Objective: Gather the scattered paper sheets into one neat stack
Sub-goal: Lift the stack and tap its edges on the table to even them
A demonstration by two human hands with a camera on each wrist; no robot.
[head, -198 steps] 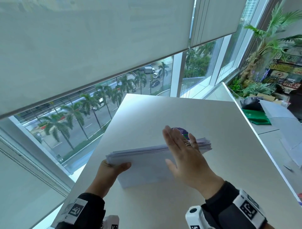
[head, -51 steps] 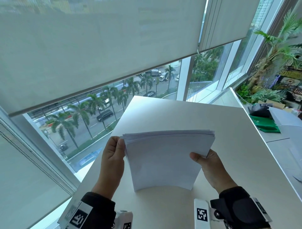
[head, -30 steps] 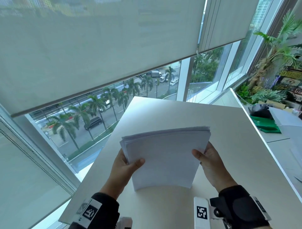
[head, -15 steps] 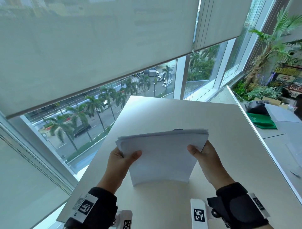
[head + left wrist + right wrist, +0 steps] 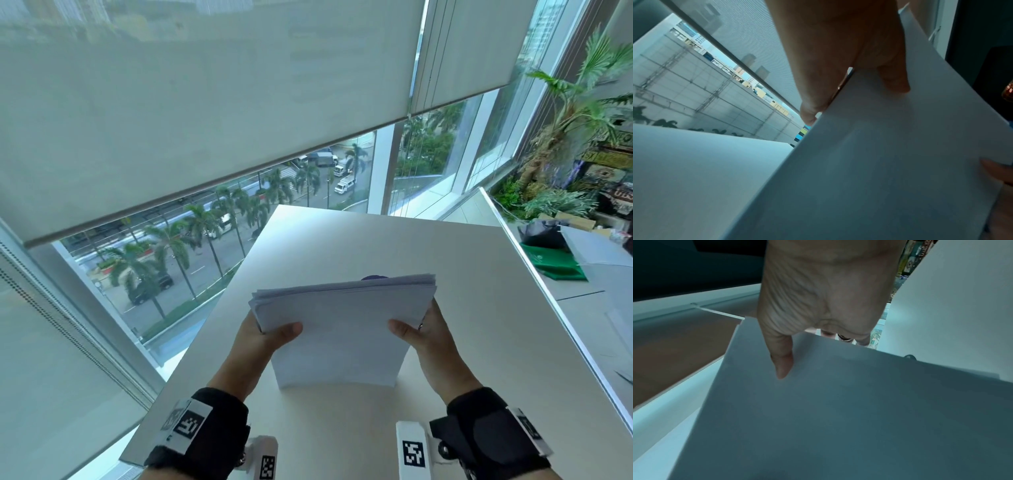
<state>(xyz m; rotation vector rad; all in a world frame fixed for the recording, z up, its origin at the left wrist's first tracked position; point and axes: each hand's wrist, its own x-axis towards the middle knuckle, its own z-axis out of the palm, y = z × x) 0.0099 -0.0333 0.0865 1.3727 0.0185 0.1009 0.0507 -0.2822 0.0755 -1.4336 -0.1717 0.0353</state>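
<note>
A stack of white paper sheets (image 5: 342, 329) stands upright on its lower edge on the white table (image 5: 479, 308), bowed slightly toward me. My left hand (image 5: 263, 339) grips its left side, thumb on the near face. My right hand (image 5: 421, 337) grips its right side the same way. In the left wrist view the left hand (image 5: 849, 78) pinches the sheets (image 5: 890, 162) at their edge. In the right wrist view the right hand's thumb (image 5: 782, 360) lies on the paper (image 5: 859, 410), fingers behind. The top edges of the sheets are slightly uneven.
A small dark round object (image 5: 375, 277) peeks over the stack's top edge on the table behind it. A green cloth (image 5: 555, 262), a dark bag (image 5: 541, 233) and a grey sheet lie on the neighbouring desk at right. Windows border the table at left and far.
Both hands have kept hold of the upright stack. It has dropped slightly, with its lower edge on the table, and the left thumb has come round onto the near face.
</note>
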